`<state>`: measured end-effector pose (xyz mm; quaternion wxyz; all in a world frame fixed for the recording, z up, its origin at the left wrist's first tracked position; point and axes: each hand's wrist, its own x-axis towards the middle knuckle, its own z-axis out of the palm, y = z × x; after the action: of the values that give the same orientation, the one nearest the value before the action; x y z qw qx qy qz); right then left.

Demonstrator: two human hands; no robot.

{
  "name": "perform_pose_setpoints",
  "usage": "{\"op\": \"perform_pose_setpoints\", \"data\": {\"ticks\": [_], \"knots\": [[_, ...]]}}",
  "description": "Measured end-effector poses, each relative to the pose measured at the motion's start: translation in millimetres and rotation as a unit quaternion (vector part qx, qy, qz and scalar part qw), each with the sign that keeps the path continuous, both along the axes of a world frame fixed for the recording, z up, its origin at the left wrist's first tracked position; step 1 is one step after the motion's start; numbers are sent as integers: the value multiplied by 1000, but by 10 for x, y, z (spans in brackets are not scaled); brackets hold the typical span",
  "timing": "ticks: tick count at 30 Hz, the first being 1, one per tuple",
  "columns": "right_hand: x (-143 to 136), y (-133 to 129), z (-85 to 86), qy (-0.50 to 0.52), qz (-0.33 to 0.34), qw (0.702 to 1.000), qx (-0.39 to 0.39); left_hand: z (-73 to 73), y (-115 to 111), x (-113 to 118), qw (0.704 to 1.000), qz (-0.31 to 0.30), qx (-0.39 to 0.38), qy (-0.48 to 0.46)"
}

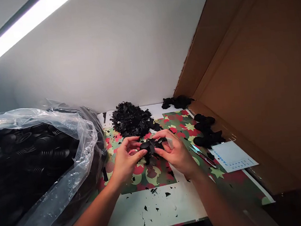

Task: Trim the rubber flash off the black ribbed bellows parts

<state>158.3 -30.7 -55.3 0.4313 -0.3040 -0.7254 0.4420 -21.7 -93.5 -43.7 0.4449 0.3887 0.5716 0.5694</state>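
Note:
Between my two hands is a dark, flexible-looking black piece [151, 147] with uneven edges, perhaps rubber; its exact kind I cannot make out. My left hand [126, 158] grips its left side with thumb and fingers. On the other side my right hand [174, 153] pinches it, thumb below and fingers above. Both hands hover over a camouflage-patterned sheet [147, 186] with red and green shapes. Just beyond them rises a heap of black scraps [131, 120]. A slim metal tool [204, 155], like tweezers or small scissors, lies right of my right hand.
At left, a clear plastic bag [87, 147] holds many ribbed black parts [44, 148]. Black pieces [208, 130] lie along the right, near a white printed card [234, 155]. A cardboard wall [260, 91] stands at right. Small black bits [168, 194] dot the white front surface.

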Motion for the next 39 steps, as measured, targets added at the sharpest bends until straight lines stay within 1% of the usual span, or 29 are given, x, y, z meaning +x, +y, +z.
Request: {"op": "perform_pose_setpoints", "data": {"ticks": [3, 4, 6, 9, 11, 13, 15, 18, 20, 22, 24, 26, 29, 31, 33, 36, 37, 39], "knots": [[11, 9, 0, 8, 16, 998, -61, 0, -5, 0, 999, 3, 19, 28], [-3, 7, -9, 7, 27, 997, -67, -9, -8, 4, 999, -2, 25, 39], [-52, -6, -29, 2, 31, 998, -52, -30, -18, 15, 997, -16, 40, 63], [-137, -34, -55, 3, -17, 1000, -24, -57, -31, 31, 991, -28, 82, 98], [-179, -47, -73, 28, -47, 998, -36, -69, -35, 38, 987, -36, 108, 114], [-207, -55, -96, 66, -62, 995, -50, -80, -33, 37, 982, -48, 127, 128], [-225, -63, -121, 96, -72, 992, -43, -96, -28, 27, 975, -58, 146, 160], [-248, -81, -147, 97, -70, 993, -3, -122, -23, 4, 948, -48, 171, 264], [-258, -92, -149, 81, -67, 994, 30, -129, -28, -4, 918, -30, 187, 348], [-264, -100, -136, 61, -74, 993, 62, -118, -39, 2, 887, -15, 211, 410], [-272, -112, -110, 40, -88, 992, 86, -88, -52, 25, 865, -5, 231, 445], [-291, -132, -82, 17, -109, 989, 97, -51, -62, 57, 852, 10, 245, 463], [-332, -152, -60, -14, -125, 989, 73, -6, -78, 109, 837, 37, 270, 475], [-339, -121, -76, -30, -127, 991, 34, 11, -103, 144, 836, 38, 290, 464], [-299, -28, -119, -45, -142, 989, -2, 27, -140, 176, 849, 18, 312, 426], [-153, 191, -216, -59, -188, 980, -35, 57, -182, 200, 885, -8, 327, 331], [-98, 260, -247, -64, -196, 978, -43, 67, -181, 196, 901, -6, 315, 299], [-14, 355, -293, -76, -182, 979, -53, 79, -152, 171, 933, 2, 266, 242]]}}
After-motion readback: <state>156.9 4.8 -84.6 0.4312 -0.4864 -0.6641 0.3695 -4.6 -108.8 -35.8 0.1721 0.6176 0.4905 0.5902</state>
